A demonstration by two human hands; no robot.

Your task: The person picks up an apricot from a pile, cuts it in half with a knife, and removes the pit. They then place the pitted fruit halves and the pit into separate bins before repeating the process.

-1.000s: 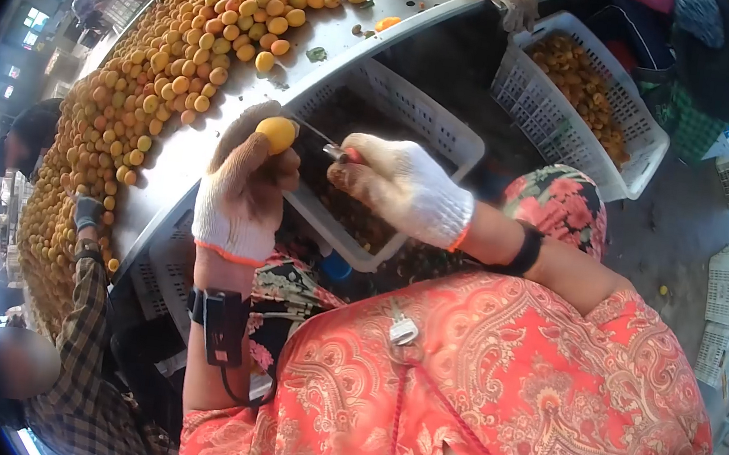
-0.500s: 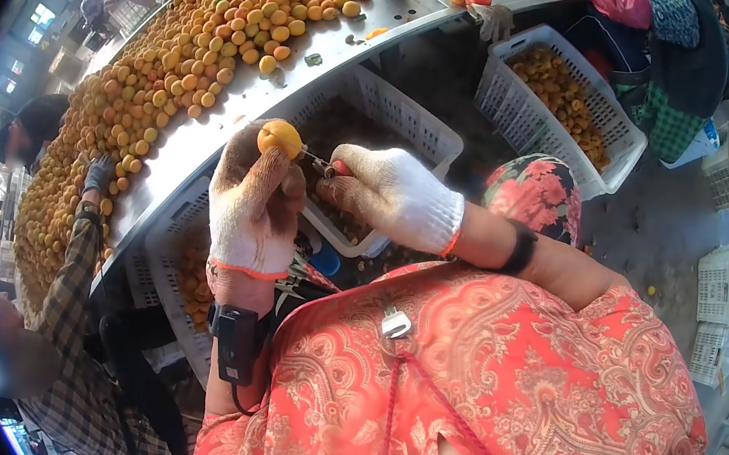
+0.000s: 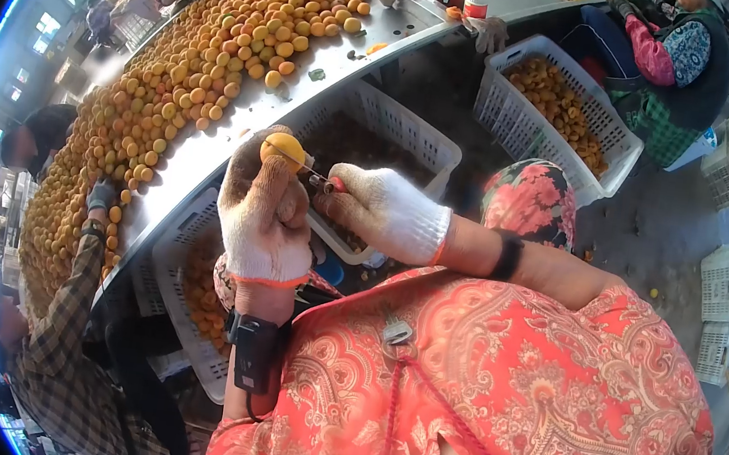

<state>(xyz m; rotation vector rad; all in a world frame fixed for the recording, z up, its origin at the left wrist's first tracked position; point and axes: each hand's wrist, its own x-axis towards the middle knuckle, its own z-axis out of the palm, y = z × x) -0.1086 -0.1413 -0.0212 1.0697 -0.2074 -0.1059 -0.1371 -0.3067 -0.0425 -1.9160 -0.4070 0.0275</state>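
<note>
My left hand [image 3: 263,220], in a stained white knit glove, pinches a yellow apricot [image 3: 284,152] between thumb and fingers. In my right hand [image 3: 391,215], gloved the same way, is a small red-handled knife [image 3: 324,183]. Its thin metal blade points left and lies against the apricot. Both hands are closed, raised in front of my body over a white crate [image 3: 408,133] with dark contents. Beyond them a large heap of apricots [image 3: 197,71] covers much of the metal table [image 3: 241,117].
A crate of halved apricots [image 3: 556,115] stands at right; another crate [image 3: 185,246] holds orange pieces below the table edge. A jar [image 3: 476,5] and loose gloves [image 3: 488,34] lie near the table's end. At left a co-worker's gloved hand [image 3: 102,195] touches the heap; another person [image 3: 689,67] sits at right.
Both hands remain closed on the apricot and knife, slightly lower in view. The left has shifted a little right. The blade now lies across the apricot's face. More of the person at right shows.
</note>
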